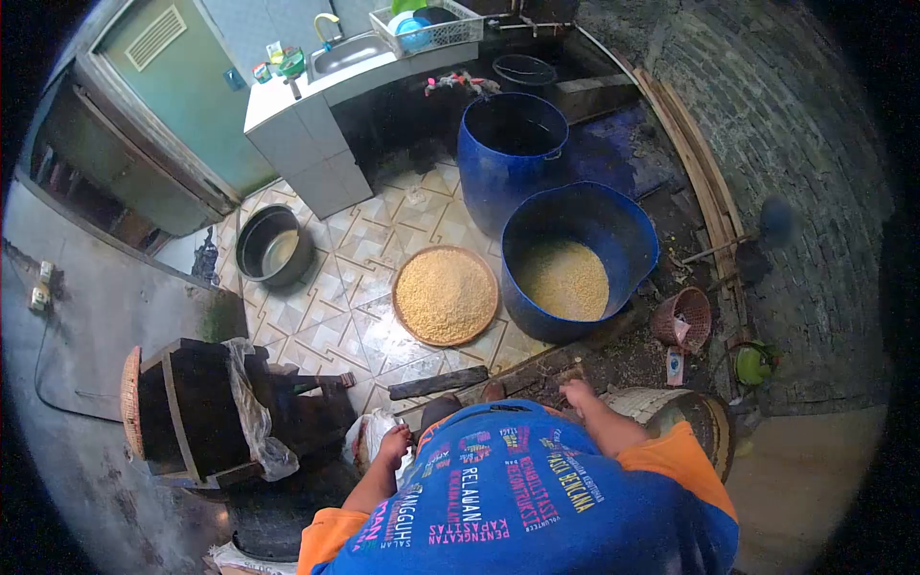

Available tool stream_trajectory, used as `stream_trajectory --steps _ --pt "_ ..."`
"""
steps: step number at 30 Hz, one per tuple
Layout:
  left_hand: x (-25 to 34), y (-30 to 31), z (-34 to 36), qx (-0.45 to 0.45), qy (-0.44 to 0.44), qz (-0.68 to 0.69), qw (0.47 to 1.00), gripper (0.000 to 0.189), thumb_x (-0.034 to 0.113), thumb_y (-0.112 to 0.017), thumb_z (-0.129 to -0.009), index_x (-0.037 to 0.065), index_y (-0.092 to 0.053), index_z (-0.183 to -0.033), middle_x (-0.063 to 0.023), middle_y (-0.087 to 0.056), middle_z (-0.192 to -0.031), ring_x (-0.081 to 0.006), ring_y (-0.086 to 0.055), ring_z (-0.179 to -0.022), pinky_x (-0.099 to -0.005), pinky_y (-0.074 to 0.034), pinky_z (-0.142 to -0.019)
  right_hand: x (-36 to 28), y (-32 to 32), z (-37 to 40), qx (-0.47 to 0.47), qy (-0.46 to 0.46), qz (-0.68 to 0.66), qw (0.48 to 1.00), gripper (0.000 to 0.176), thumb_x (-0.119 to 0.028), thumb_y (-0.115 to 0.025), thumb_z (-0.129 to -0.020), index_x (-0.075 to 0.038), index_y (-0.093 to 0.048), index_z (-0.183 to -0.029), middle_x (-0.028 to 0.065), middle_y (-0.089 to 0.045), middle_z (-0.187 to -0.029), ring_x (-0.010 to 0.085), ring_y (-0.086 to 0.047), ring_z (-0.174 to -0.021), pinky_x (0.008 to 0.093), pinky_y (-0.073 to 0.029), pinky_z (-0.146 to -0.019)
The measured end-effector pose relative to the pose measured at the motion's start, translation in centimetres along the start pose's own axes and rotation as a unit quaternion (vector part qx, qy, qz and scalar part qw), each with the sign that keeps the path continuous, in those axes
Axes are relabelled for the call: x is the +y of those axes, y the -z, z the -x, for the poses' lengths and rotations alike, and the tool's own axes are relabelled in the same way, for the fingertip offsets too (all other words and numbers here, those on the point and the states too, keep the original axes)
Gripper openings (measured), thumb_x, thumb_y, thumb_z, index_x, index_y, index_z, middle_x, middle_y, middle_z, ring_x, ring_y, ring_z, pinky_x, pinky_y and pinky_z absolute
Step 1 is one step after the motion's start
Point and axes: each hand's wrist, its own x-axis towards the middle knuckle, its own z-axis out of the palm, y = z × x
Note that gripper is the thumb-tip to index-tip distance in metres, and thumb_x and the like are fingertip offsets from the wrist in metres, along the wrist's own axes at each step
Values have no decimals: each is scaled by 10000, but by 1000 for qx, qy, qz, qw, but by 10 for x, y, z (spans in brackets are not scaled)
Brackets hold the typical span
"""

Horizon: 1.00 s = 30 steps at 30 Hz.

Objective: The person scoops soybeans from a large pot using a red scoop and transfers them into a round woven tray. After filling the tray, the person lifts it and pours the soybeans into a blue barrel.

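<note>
My left hand hangs at the left side of my blue shirt with its fingers curled in, close to a white plastic sack. Nothing shows in it. On the other side, my right hand is held low with its fingers loosely apart and nothing in them. Ahead on the floor lies a round woven tray heaped with pale yellow grains or beans. Right of it stands a blue plastic drum with similar grains inside. Neither hand touches the tray or the drum.
A taller blue drum with dark contents stands behind. A black tub sits on the tiles at left. A dark wood piece lies before my feet. Right are a small basket and a woven container. A sink is at back.
</note>
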Motion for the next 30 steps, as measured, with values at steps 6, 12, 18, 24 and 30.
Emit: stream_trajectory --steps 6,12,18,24,30 --pt "4 -4 -10 11 -13 -25 1000 298 130 -477 -748 83 -485 -1042 7 -492 -697 -96 -463 -545 -207 -300 -405 0 10 2 21 -2 39 999 582 -228 -571 -732 -3 -352 -1222 153 -358 -1265 274 -357 -1154 394 -307 -922" --pt "3 -6 -19 -26 -17 -34 999 330 131 -479 -738 80 -499 -1063 6 -508 -719 -106 -475 -562 -223 -311 -419 -12 5 15 13 28 36 999 540 -211 -551 -752 13 -367 -1207 174 -369 -1253 283 -370 -1147 365 -317 -921" --pt "11 -10 -14 -28 -23 -53 998 294 138 -493 -737 96 -517 -1026 11 -497 -697 -115 -483 -567 -213 -304 -410 0 6 3 4 20 23 1000 512 -204 -555 -746 20 -402 -1179 177 -419 -1211 286 -405 -1117 356 -335 -906" --pt "25 -15 -4 6 -35 -106 994 313 148 -485 -752 76 -510 -1055 -12 -514 -730 -128 -499 -592 -219 -318 -413 66 -13 -68 60 17 -6 998 471 -186 -549 -745 21 -432 -1151 173 -493 -1117 270 -466 -1031 370 -379 -833" --pt "40 -19 9 18 -33 -83 996 349 140 -475 -756 33 -485 -1089 -39 -542 -784 -135 -501 -643 -233 -353 -481 34 -7 -38 5 -24 -87 996 498 -206 -559 -738 -45 -410 -1185 150 -523 -1067 228 -507 -898 358 -414 -668"
